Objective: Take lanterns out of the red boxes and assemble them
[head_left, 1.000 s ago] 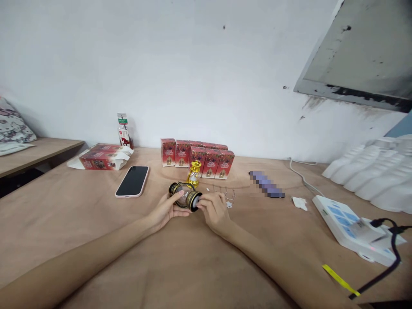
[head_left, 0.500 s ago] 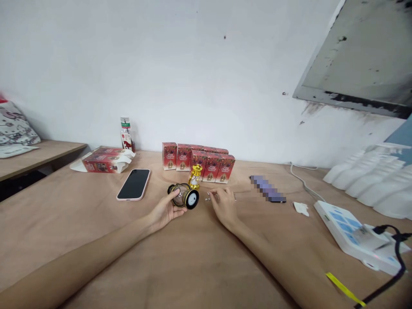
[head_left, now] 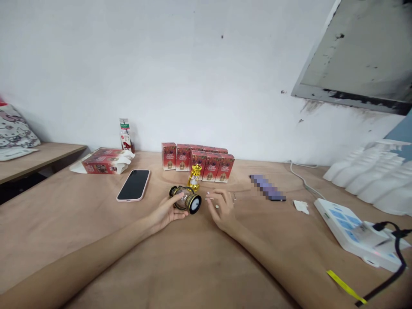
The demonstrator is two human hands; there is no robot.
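My left hand (head_left: 167, 213) is wrapped around a small black and bronze lantern (head_left: 186, 200). The lantern is tilted on its side, its round base with a white disc facing right and toward me. My right hand (head_left: 222, 209) rests low over the table, fingers bent and apart, among a few tiny pale pieces. One small whitish round piece (head_left: 217, 207) lies by its thumb; what these pieces are is too small to tell. Just behind the held lantern, a gold lantern (head_left: 194, 178) stands upright.
Several red printed boxes (head_left: 210, 166) stand behind the lanterns. A pink-edged phone (head_left: 134, 185) lies left, near a torn red package (head_left: 102, 162) and a clear bottle (head_left: 125, 136). Rightward are a blurred purple object (head_left: 268, 188), crumpled white paper (head_left: 300, 206) and a power strip (head_left: 346, 227) with cables.
The dark lantern has shifted slightly right and down in my left hand. My right hand's fingers have spread a little, and a pale round piece now shows near the thumb.
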